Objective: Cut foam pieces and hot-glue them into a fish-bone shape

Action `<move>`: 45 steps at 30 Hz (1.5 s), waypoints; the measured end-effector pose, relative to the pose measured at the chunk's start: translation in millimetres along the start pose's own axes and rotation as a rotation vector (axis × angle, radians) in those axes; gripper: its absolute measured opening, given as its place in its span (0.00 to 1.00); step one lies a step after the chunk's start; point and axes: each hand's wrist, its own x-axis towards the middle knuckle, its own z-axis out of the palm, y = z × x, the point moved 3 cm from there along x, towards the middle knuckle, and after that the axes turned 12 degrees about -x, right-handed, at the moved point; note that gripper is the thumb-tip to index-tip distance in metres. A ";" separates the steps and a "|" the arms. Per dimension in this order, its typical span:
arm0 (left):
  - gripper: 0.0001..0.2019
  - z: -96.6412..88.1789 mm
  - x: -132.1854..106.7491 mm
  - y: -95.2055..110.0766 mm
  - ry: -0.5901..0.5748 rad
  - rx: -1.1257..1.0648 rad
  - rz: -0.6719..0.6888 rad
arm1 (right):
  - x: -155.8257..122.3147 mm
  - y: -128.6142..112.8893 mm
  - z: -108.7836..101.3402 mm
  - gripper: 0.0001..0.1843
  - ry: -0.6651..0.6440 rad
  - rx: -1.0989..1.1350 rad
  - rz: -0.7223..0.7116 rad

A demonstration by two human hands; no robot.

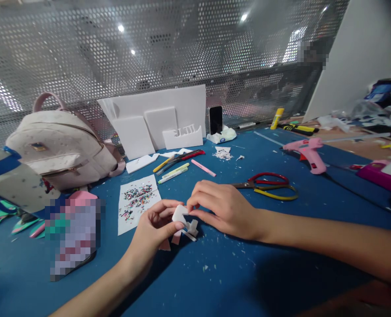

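Note:
Both hands meet over the blue table [215,273] near its front middle. My left hand [155,226] is closed, pinching a small white foam piece [179,214] between thumb and fingers. My right hand [220,207] is curled, its fingertips pressed on the same white foam piece from the right. Small white and pink foam bits [190,229] hang below the piece, touching the table.
A sheet with glitter scraps [137,200] lies left of the hands. Red and yellow scissors [268,185] lie to the right, a pink glue gun [307,154] farther back. Pens [175,167], white foam boards [158,119], a phone [215,119] and a beige backpack [60,145] stand behind.

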 end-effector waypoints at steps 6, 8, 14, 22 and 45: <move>0.24 1.3 1.3 -1.8 -0.023 -0.048 -0.015 | -1.0 -0.4 3.7 0.11 0.001 -0.042 0.006; 0.24 0.9 2.6 -3.3 -0.033 -0.086 -0.011 | -0.4 2.3 1.6 0.09 0.016 -0.022 0.043; 0.24 1.1 2.8 -1.5 -0.048 -0.129 0.000 | 0.6 4.2 -3.1 0.06 0.040 0.060 0.079; 0.25 4.8 -0.3 0.7 -0.048 -0.115 -0.024 | -0.6 3.0 -3.8 0.07 0.080 0.136 0.042; 0.19 26.9 -25.3 -13.4 -0.060 -0.570 -0.288 | -2.3 1.2 -3.8 0.09 0.140 0.052 0.023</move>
